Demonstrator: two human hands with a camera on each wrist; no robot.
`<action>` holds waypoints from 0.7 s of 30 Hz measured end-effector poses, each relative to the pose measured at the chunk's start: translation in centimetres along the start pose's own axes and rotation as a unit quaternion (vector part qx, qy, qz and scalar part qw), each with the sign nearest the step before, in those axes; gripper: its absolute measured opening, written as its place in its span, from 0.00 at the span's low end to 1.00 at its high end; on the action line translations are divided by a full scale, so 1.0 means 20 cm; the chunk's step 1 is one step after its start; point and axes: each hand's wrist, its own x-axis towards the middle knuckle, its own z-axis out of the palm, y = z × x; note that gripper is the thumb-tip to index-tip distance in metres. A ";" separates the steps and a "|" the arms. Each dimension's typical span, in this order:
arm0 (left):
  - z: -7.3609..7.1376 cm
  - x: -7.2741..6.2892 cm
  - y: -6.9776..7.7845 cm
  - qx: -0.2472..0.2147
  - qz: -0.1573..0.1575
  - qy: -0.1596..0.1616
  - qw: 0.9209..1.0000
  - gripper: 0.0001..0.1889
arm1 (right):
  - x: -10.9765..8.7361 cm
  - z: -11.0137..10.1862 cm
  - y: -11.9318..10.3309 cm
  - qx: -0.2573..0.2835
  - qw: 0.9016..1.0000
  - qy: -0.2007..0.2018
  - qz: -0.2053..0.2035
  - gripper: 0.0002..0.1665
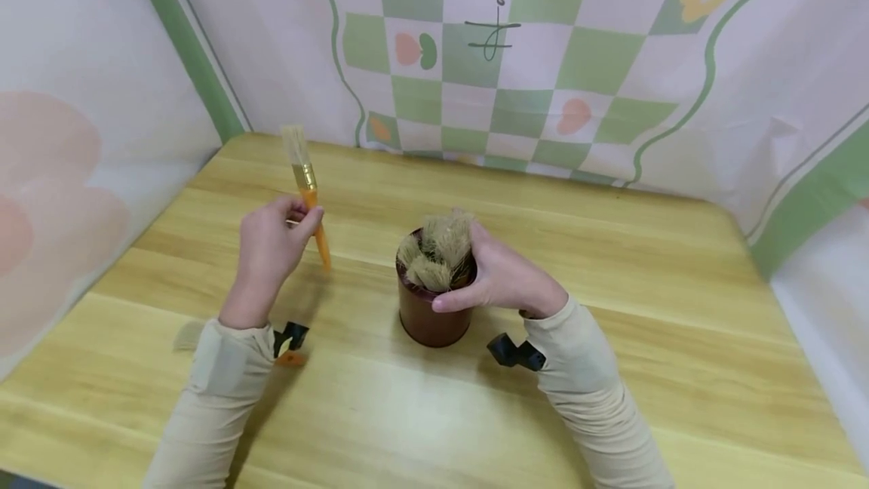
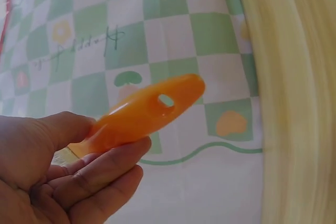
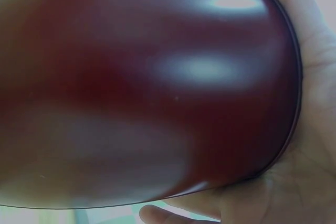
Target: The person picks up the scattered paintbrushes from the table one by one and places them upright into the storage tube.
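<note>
My left hand (image 1: 271, 240) pinches a paintbrush (image 1: 309, 179) by its orange handle, bristles up, above the left part of the table. In the left wrist view the handle (image 2: 147, 108) shows a hole near its end, with thumb and fingers around it. My right hand (image 1: 505, 270) grips a dark red round container (image 1: 434, 319) at its rim, thumb on the near side; the other fingers are mostly hidden behind it. Several pale bristle bunches (image 1: 441, 247) stand in the container. Its glossy wall (image 3: 157, 93) fills most of the right wrist view, the palm against the rim.
Another brush lies on the wooden table (image 1: 380, 413) below my left wrist; its pale bristles (image 1: 186, 336) and an orange part (image 1: 290, 359) show on either side of the sleeve. Behind the table hangs a green-and-white checked cloth (image 1: 523, 108).
</note>
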 end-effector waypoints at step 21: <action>0.02 0.01 0.06 -0.041 0.023 0.113 0.992 0.13 | 0.01 0.00 0.00 0.016 1.000 0.003 -0.006 0.68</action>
